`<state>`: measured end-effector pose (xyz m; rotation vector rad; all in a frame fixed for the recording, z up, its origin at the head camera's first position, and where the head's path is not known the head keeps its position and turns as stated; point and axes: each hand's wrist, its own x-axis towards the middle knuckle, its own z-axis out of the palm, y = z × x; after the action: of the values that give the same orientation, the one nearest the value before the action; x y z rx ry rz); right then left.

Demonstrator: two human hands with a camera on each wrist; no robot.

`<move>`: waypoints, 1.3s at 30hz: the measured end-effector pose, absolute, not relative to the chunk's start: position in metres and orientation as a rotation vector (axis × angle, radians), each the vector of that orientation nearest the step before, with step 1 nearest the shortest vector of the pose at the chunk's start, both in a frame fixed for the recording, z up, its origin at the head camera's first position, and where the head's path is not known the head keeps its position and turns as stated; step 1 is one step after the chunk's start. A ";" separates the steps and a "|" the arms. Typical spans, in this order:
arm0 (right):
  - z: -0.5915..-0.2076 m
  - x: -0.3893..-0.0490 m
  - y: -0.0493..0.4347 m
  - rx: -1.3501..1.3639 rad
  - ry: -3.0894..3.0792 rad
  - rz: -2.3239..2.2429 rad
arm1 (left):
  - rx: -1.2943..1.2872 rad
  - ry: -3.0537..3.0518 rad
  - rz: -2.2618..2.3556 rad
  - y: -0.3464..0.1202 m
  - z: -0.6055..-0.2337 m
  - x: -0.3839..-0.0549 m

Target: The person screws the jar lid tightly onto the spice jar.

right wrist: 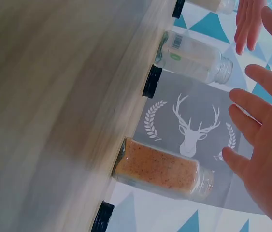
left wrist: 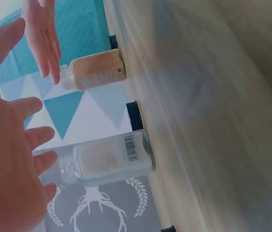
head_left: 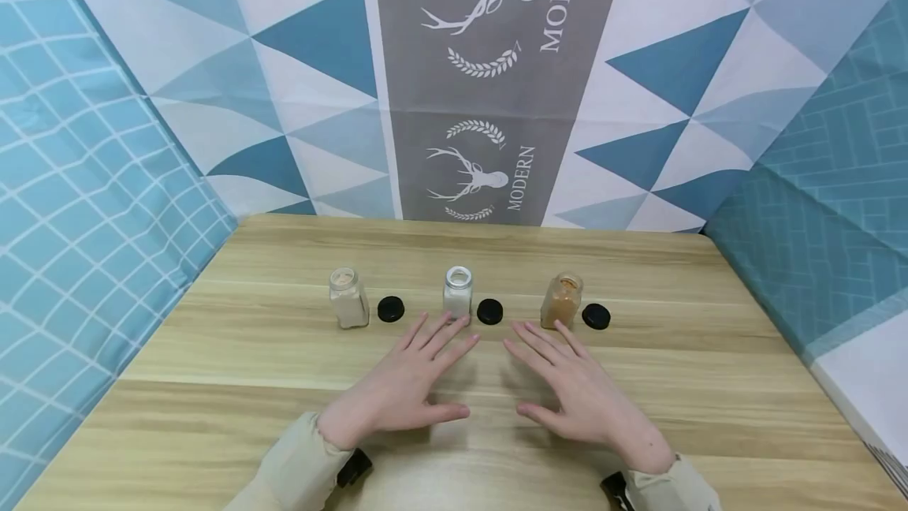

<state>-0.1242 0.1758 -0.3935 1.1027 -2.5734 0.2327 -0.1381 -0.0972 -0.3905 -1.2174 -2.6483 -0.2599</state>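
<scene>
Three open glass jars stand upright in a row on the wooden table. The left jar (head_left: 349, 302) holds a pale powder, the middle jar (head_left: 457, 295) a white one, and the right jar (head_left: 563, 303) an orange-brown seasoning with dark specks. A black lid lies to the right of each: the left lid (head_left: 391, 309), the middle lid (head_left: 489, 311) and the right lid (head_left: 596, 316). My left hand (head_left: 407, 385) hovers with spread fingers in front of the middle jar, holding nothing. Palm down, my right hand (head_left: 578, 389) is spread before the right jar, also holding nothing.
Behind the wooden table (head_left: 248, 322) hangs a patterned cloth (head_left: 468, 101) with deer heads and triangles. Blue tile-patterned cloth (head_left: 85, 140) borders the left side, and teal cloth (head_left: 837, 203) the right. A white object (head_left: 868, 393) sits at the right edge.
</scene>
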 end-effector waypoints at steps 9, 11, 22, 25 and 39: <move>-0.392 -0.126 0.180 1.121 -2.470 0.244 | -1.242 -2.667 -0.280 -0.087 -0.389 -0.139; -0.391 -0.127 0.180 1.125 -2.431 0.266 | -1.242 -2.665 -0.264 -0.085 -0.388 -0.139; -0.388 -0.131 0.183 1.074 -2.297 0.291 | -1.190 -2.684 -0.283 -0.069 -0.385 -0.142; -0.387 -0.133 0.186 1.049 -2.270 0.289 | -1.172 -2.661 -0.284 -0.061 -0.384 -0.144; -0.381 -0.146 0.206 0.884 -2.221 0.319 | -1.007 -2.660 -0.514 -0.026 -0.383 -0.154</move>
<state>-0.1461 0.2065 -0.3813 0.8842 -2.2208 0.3187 -0.1537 -0.0257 -0.3825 -1.0075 -2.6600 -0.5139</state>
